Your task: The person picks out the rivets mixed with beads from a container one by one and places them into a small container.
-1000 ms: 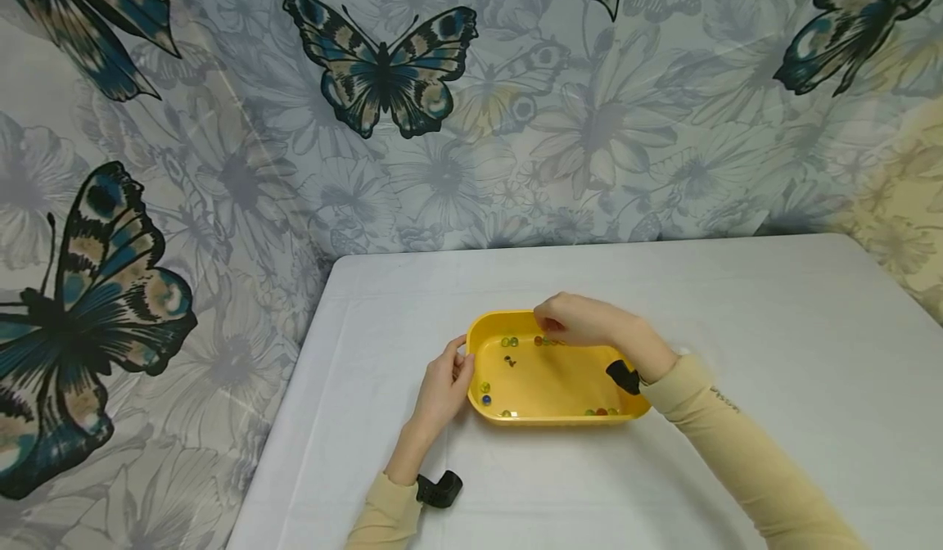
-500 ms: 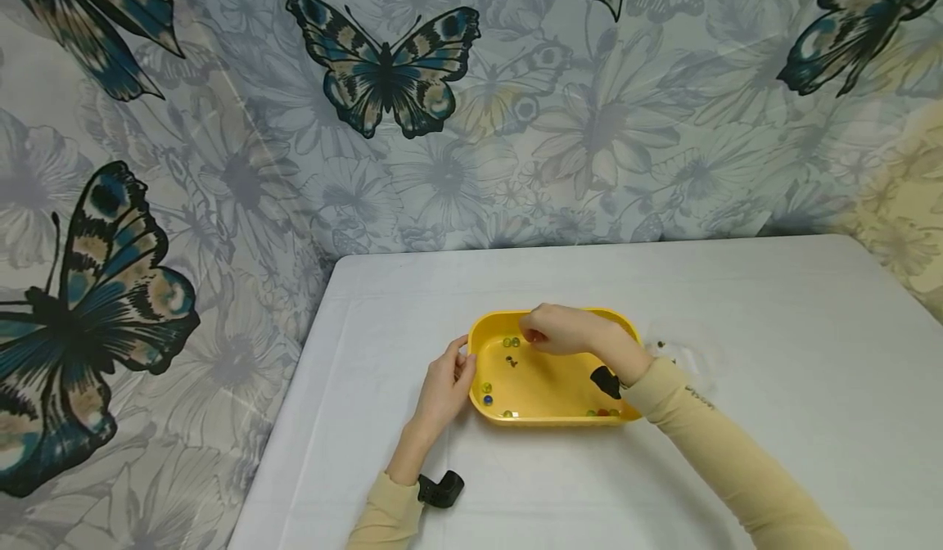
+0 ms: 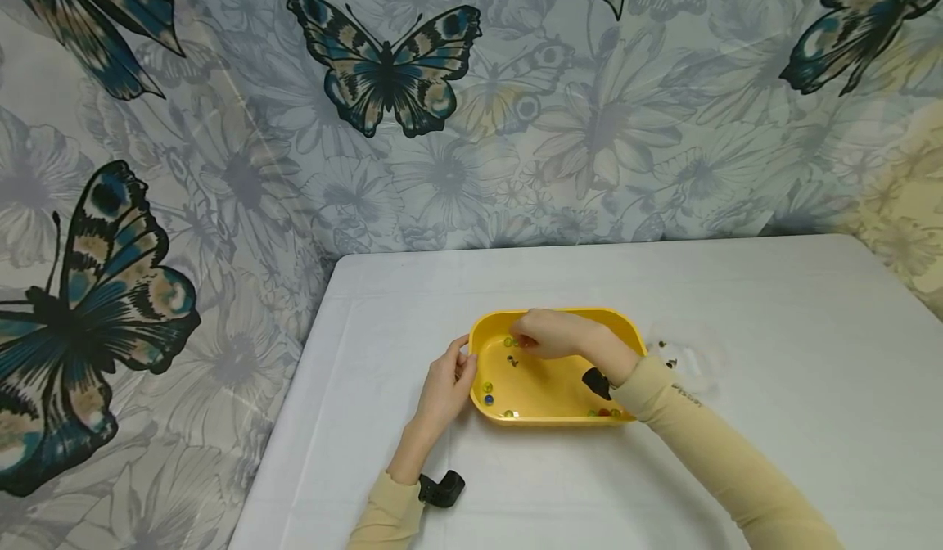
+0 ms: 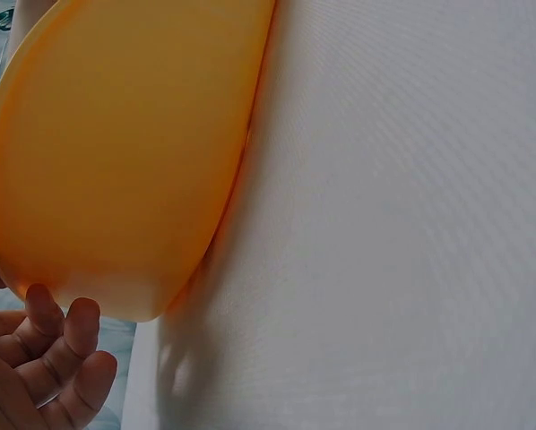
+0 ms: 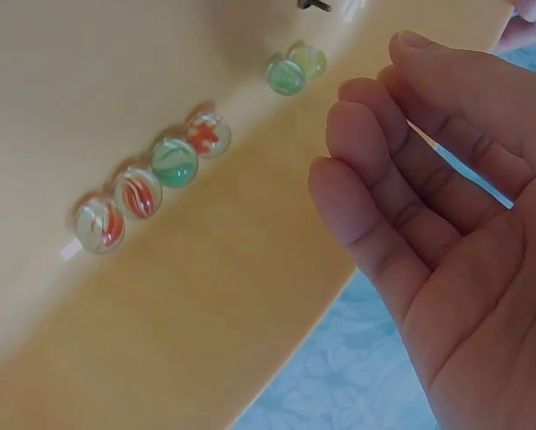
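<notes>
A yellow tray (image 3: 552,386) with raised walls holds several glass marbles. My left hand (image 3: 445,382) grips its left end; in the left wrist view, curled fingers (image 4: 84,324) lie against the outer wall. Over the tray's back left part is my right hand (image 3: 556,333), fingers loosely bent, with nothing visible between them. Beside its fingertips, the right wrist view shows a green marble (image 5: 287,77) touching a yellow-green marble (image 5: 311,61). Red-streaked and green marbles (image 5: 174,162) form a row along the same wall. Small dark pieces (image 3: 512,361) lie on the tray floor.
Other marbles, including a blue marble (image 3: 489,400) and a red marble (image 3: 604,412), lie along the left and front walls. Right of the tray, a clear see-through container (image 3: 692,366) with small dark bits stands on the white-covered table (image 3: 773,329). A butterfly-patterned wall covering (image 3: 449,182) rises behind.
My right hand has moved left along the tray's back wall, toward the pair of green marbles. The clear container at the right has come into view. My left hand stays put.
</notes>
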A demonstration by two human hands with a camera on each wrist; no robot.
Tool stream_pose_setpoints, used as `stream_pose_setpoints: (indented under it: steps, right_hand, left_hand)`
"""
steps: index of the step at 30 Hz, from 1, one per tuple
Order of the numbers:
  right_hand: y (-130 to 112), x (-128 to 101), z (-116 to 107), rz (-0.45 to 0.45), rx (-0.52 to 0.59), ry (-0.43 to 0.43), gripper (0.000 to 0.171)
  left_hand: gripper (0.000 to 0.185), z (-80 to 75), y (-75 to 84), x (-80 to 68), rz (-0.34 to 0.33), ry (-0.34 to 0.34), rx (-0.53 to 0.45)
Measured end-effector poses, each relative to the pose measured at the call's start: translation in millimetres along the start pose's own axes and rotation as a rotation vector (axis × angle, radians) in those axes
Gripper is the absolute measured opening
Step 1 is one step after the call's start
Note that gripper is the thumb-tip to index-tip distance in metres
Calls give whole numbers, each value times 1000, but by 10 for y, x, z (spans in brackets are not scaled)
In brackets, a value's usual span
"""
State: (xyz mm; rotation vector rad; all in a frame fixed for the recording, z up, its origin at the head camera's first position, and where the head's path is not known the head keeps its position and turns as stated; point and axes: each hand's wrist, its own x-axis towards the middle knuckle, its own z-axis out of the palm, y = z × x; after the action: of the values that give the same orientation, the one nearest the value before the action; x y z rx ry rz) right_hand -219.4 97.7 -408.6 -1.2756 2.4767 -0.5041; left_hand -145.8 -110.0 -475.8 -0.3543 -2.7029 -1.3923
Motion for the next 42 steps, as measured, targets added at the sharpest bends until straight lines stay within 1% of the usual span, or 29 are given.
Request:
stream_pose_setpoints:
  steps: [5,10,18,27,32,35,42]
  right_hand:
    - [11,47,59,-27,-18,-14,10]
    - [-3,91,101,5,-10,-45,9]
    - [-25,132,149,24,13,-78,12]
    - [-3,158,202,45,9,-88,15]
    - [-1,182,233,47,-13,-91,19]
    - [1,196,246,52,-27,-97,18]
    - [5,215,255,35,-43,-91,18]
  left_hand:
    - [37,-6,-1,-2,5,2,-4]
    - [37,-9,-1,-1,27,6,-11]
    - [37,-3,-1,-1,14,0,-5]
    - [36,1,-9,6,15,1,-2]
    - [37,-2,-4,4,11,-3,-2]
    - [37,-5,2,3,9,-6,-1]
    - [37,-6,7,-2,12,-4,-5]
